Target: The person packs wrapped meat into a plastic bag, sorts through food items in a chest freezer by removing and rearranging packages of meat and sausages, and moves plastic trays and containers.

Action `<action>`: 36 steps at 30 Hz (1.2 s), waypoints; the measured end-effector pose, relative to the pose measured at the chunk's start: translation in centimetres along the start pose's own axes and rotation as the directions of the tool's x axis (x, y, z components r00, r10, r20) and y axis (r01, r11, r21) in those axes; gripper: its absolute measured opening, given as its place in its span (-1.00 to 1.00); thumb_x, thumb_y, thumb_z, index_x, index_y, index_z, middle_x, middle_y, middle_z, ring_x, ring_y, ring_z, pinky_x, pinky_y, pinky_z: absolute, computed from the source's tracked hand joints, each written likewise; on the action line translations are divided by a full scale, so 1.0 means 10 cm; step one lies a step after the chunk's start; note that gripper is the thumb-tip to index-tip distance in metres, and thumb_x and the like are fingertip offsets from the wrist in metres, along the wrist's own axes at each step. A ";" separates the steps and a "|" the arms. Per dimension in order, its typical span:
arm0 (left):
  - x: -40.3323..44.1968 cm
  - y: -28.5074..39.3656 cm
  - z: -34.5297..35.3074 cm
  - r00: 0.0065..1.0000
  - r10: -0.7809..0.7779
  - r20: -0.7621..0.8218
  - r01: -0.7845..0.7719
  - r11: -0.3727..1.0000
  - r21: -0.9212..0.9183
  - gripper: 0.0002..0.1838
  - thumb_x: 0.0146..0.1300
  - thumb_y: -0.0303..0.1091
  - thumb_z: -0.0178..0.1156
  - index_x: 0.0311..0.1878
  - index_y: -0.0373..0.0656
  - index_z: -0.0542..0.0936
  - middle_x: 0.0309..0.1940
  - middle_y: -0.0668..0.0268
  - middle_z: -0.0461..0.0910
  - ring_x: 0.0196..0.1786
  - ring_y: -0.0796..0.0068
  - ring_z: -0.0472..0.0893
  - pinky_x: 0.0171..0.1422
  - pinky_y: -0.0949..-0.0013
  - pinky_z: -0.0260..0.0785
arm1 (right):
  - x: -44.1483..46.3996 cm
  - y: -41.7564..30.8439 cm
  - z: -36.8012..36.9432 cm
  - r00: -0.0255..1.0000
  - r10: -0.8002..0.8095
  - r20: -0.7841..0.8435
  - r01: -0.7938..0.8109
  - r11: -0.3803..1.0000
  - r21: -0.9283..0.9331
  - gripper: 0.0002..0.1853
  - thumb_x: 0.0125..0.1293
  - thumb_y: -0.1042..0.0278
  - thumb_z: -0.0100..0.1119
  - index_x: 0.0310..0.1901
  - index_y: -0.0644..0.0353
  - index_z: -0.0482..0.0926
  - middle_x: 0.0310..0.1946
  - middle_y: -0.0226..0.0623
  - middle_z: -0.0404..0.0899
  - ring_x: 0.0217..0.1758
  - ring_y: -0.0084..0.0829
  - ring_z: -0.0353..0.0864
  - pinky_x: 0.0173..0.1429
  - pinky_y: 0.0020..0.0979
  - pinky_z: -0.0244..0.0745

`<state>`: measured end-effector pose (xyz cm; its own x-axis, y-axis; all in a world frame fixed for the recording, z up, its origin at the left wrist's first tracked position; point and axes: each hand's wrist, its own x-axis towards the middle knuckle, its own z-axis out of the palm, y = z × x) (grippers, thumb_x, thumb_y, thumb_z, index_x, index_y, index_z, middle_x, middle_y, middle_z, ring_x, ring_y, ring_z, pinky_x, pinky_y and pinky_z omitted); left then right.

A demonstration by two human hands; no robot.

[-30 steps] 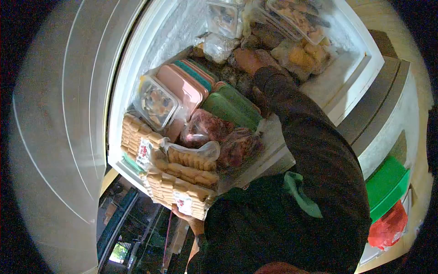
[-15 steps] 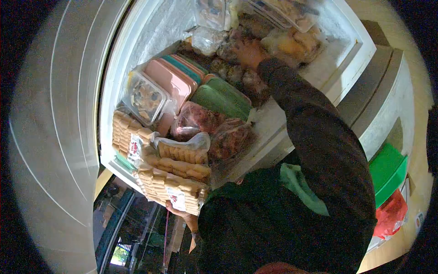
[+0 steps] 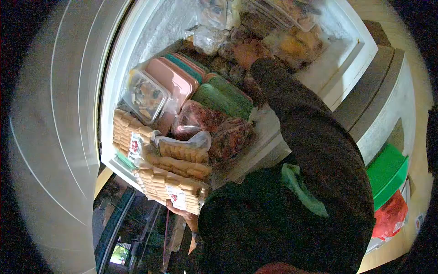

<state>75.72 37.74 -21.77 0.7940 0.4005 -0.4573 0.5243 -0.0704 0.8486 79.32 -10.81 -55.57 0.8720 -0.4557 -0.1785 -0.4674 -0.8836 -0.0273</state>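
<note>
My left hand (image 3: 182,214) grips the lower edge of a clear pack of tan food pieces in rows (image 3: 169,182), its label white with red print. The fingers are mostly hidden behind the pack. Two similar packs, one of tan pieces (image 3: 125,130) and one of rolls (image 3: 185,150), lie just beyond it. Deep in the chest freezer (image 3: 321,82), my right hand (image 3: 250,51) is down among dim bagged food. Its fingers blur into the bags, so their grip is unclear. Nearby are a knotted clear bag (image 3: 209,39) and a bag of yellowish food (image 3: 296,45).
Pink lidded boxes (image 3: 171,80), a green box (image 3: 223,96), a clear tub (image 3: 146,98) and bags of red meat (image 3: 200,118) fill the freezer's middle. Its raised lid (image 3: 59,114) stands at left. A green bin (image 3: 388,176) and red bag (image 3: 391,214) are at right.
My right hand has moved a little left and farther in among the bags, its sleeve following. My left hand stays on the pack of tan pieces.
</note>
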 end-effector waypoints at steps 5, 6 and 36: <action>-0.02 0.01 0.00 1.000 -0.003 0.001 0.003 1.000 0.010 -0.29 0.20 0.19 -0.18 0.29 -0.10 0.19 0.21 0.24 0.26 0.20 0.20 0.30 0.24 0.13 0.18 | -0.01 -0.22 -0.18 0.997 0.049 -0.062 -0.054 0.995 -0.089 -0.64 0.16 0.33 -0.06 0.03 0.05 0.42 -0.05 -0.11 0.39 0.07 -0.04 0.36 0.04 0.29 0.11; -0.02 0.01 0.01 1.000 0.000 0.001 0.000 1.000 0.008 -0.30 0.20 0.19 -0.18 0.29 -0.10 0.19 0.21 0.24 0.26 0.20 0.20 0.30 0.24 0.13 0.18 | 0.00 -0.22 -0.37 0.998 0.053 0.044 -0.050 0.996 -0.070 -0.64 0.14 0.33 -0.04 0.02 0.06 0.43 -0.05 -0.11 0.38 0.05 -0.06 0.37 0.02 0.26 0.14; -0.07 -0.03 0.02 0.998 0.033 0.055 -0.031 0.999 -0.041 -0.36 0.26 0.12 -0.19 0.29 -0.09 0.18 0.23 0.24 0.25 0.23 0.20 0.29 0.28 0.12 0.15 | -1.61 -2.01 -2.98 0.615 -0.666 -0.422 0.745 0.315 0.589 -0.51 0.05 -0.14 0.04 -0.45 0.22 0.60 -0.25 -0.17 0.40 -0.07 -0.28 0.23 -0.02 -0.18 0.24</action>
<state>75.01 37.33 -21.76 0.8268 0.3467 -0.4430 0.4863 -0.0448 0.8726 79.02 11.09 -22.84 0.9090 0.2633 0.3229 0.4166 -0.5544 -0.7205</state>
